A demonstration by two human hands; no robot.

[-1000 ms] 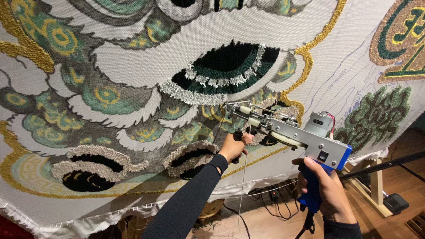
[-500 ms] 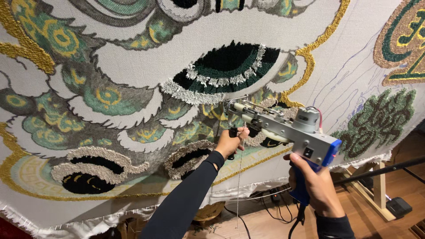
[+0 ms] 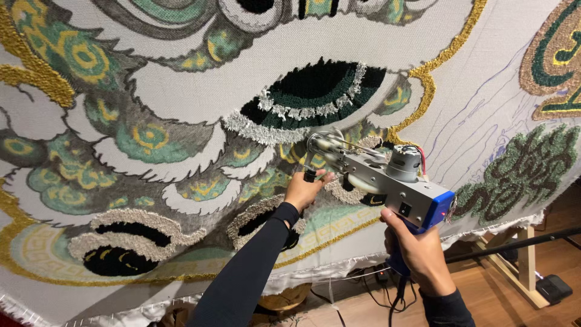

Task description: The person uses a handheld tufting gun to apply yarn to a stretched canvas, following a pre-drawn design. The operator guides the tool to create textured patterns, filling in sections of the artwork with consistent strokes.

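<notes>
Two hands on tufting gun (image 3: 387, 175)

A warm brown wooden plank floor (image 3: 496, 303) shows at lower right. A pale wooden frame leg (image 3: 525, 266) stands on it, near what may be a black foot pedal (image 3: 554, 287) and tangled black cables (image 3: 363, 293).

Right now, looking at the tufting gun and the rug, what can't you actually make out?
Head view only:
- The needle tip of the tufting gun: its front end hides it against the stretched cloth.
- The front grip: the left hand wraps it.
- The blue rear handle: covered by the right hand.
- The rug design: cut off at the top, left and right edges.
- The wooden frame: mostly behind the cloth.
- The floor cables: too dark to trace.
</notes>
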